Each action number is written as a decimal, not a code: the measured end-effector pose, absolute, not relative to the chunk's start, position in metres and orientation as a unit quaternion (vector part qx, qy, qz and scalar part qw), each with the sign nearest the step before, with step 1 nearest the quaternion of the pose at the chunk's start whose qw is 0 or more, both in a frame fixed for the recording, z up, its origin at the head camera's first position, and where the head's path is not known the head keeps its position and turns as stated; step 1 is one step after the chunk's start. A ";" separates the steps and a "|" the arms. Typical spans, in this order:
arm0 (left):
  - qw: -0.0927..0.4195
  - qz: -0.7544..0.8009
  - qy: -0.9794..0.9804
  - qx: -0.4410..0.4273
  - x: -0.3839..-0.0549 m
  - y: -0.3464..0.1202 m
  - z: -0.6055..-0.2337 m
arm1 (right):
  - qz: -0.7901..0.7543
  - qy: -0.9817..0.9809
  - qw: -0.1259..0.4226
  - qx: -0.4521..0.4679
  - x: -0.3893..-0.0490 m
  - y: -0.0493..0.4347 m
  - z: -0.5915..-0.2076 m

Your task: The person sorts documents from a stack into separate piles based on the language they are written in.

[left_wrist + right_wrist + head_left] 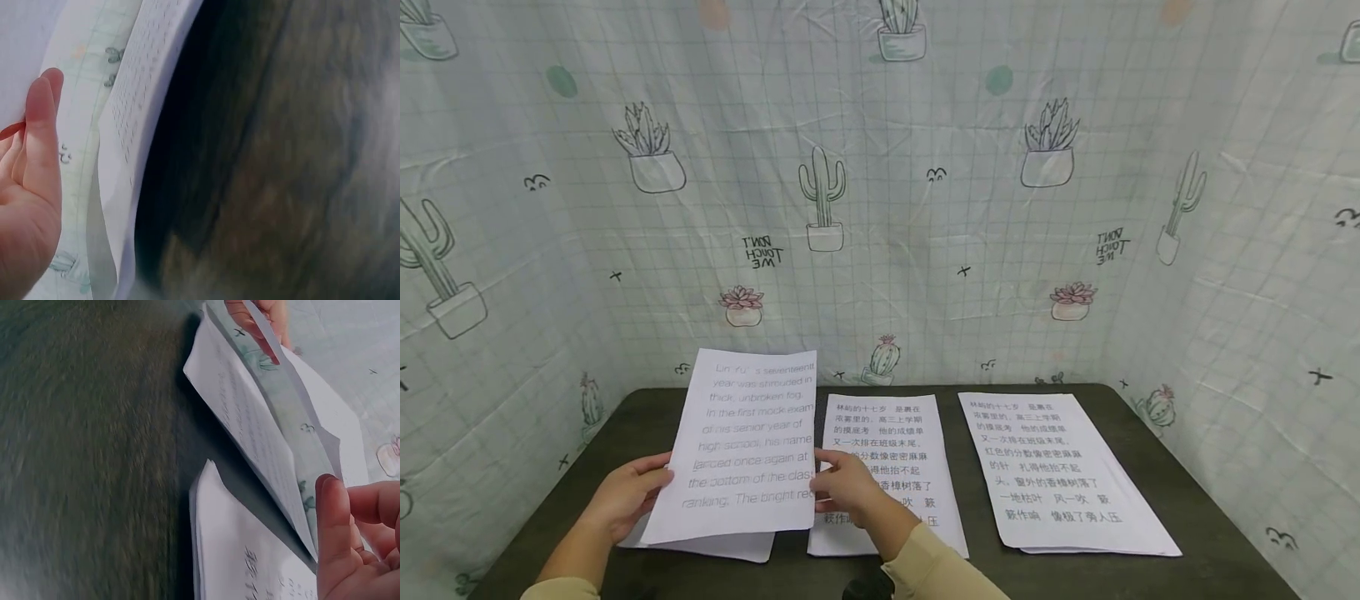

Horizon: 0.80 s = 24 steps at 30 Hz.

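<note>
A printed sheet of paper (745,450) with large English text is raised above the left paper stack (730,547). My left hand (628,493) pinches its left edge, thumb on the printed face. At the right edge, my right hand (846,486) pinches it between thumb and fingers. In the right wrist view, a gap separates the lifted sheet (331,406) from the stack (244,419) below it. The middle paper stack (887,433), printed with Chinese text, lies partly hidden behind my right hand and forearm.
A third paper stack (1045,475) with Chinese text lies to the right, its sheets slightly fanned. All the stacks rest on a dark table (1075,575). A cactus-print curtain (880,208) hangs behind and along both sides.
</note>
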<state>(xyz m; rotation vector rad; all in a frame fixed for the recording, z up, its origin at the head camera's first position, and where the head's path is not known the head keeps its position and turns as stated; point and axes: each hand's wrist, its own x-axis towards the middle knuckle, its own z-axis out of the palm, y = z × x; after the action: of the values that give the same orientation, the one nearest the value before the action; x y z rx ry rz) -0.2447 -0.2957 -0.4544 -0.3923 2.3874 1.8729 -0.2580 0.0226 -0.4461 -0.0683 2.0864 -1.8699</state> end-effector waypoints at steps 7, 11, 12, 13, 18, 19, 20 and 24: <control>0.035 0.599 0.786 -0.151 -0.242 -0.309 -0.458 | -0.651 0.739 0.172 -0.026 -0.256 0.007 -0.448; 0.037 0.597 0.786 -0.155 -0.242 -0.315 -0.460 | -0.651 0.738 0.178 -0.025 -0.253 0.000 -0.449; 0.038 0.596 0.787 -0.157 -0.242 -0.317 -0.461 | -0.651 0.738 0.179 -0.024 -0.253 -0.001 -0.449; 0.039 0.594 0.788 -0.158 -0.242 -0.318 -0.462 | -0.650 0.738 0.180 -0.023 -0.252 -0.003 -0.450; 0.041 0.590 0.788 -0.171 -0.242 -0.322 -0.466 | -0.643 0.742 0.186 -0.020 -0.251 -0.008 -0.454; 0.042 0.590 0.788 -0.173 -0.242 -0.323 -0.467 | -0.642 0.744 0.187 -0.019 -0.251 -0.009 -0.455; 0.043 0.590 0.787 -0.176 -0.242 -0.323 -0.468 | -0.641 0.744 0.189 -0.019 -0.250 -0.009 -0.456; 0.046 0.585 0.789 -0.182 -0.239 -0.322 -0.471 | -0.641 0.743 0.191 -0.017 -0.248 -0.011 -0.461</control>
<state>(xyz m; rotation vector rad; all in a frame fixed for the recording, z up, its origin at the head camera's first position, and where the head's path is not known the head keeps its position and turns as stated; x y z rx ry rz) -0.2395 -0.3222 -0.4713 -0.5540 2.4089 1.7847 -0.2477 -0.0114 -0.4607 -0.0475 2.0861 -1.8012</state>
